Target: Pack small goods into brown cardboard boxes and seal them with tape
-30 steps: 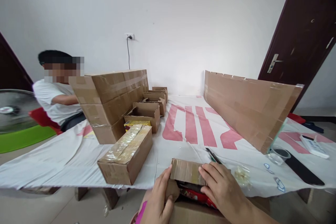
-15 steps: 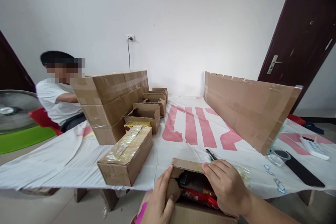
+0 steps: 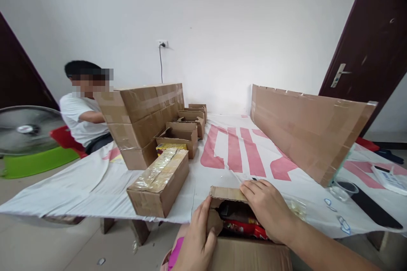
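An open cardboard box (image 3: 251,256) stands close in front of me at the table's near edge, with red shiny packets (image 3: 243,228) and something dark inside. My left hand (image 3: 197,235) grips its left side, thumb at the near corner and fingers along the outer edge. Over the raised far flap (image 3: 227,192) curl the fingers of my right hand (image 3: 267,209), whose palm covers the box's right side. Behind that hand, only a dark bit of a knife shows.
A taped carton (image 3: 160,182) lies left of my box. Beyond are open boxes (image 3: 179,135), a yellow pack (image 3: 171,147) and stacked cartons (image 3: 140,123). Right are a cardboard panel (image 3: 308,131), a plastic cup (image 3: 343,189) and a black phone-like slab (image 3: 375,207). A person (image 3: 84,114) sits left.
The whole view has shifted slightly, so the scene sits further right. My right hand has slid a little left along the far flap, and the knife is now mostly hidden behind it.
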The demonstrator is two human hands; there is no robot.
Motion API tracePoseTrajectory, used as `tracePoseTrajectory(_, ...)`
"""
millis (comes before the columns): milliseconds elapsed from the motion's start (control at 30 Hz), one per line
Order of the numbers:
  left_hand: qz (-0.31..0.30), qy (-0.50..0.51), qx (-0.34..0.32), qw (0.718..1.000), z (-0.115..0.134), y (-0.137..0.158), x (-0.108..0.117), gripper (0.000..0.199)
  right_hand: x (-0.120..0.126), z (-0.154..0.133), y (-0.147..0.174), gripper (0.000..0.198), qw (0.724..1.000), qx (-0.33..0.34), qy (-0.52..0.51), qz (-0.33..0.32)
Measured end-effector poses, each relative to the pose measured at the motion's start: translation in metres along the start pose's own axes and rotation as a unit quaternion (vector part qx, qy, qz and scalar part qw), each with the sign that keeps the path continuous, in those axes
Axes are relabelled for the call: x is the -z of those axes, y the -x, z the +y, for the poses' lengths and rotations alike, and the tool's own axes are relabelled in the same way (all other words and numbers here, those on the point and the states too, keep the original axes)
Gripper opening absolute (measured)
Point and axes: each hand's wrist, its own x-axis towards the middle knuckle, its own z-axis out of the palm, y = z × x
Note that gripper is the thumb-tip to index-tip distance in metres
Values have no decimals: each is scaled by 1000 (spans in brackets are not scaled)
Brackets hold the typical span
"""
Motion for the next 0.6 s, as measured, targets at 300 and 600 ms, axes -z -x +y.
tracePoseTrajectory(300, -8, 53, 64, 996, 14, -25, 10, 60, -22, 18, -34, 24, 999, 0, -28, -39)
tracePoseTrajectory(600, -76, 70, -55, 993, 11, -38, 41, 45, -10, 43, -1, 18, 964, -23, -246, 101)
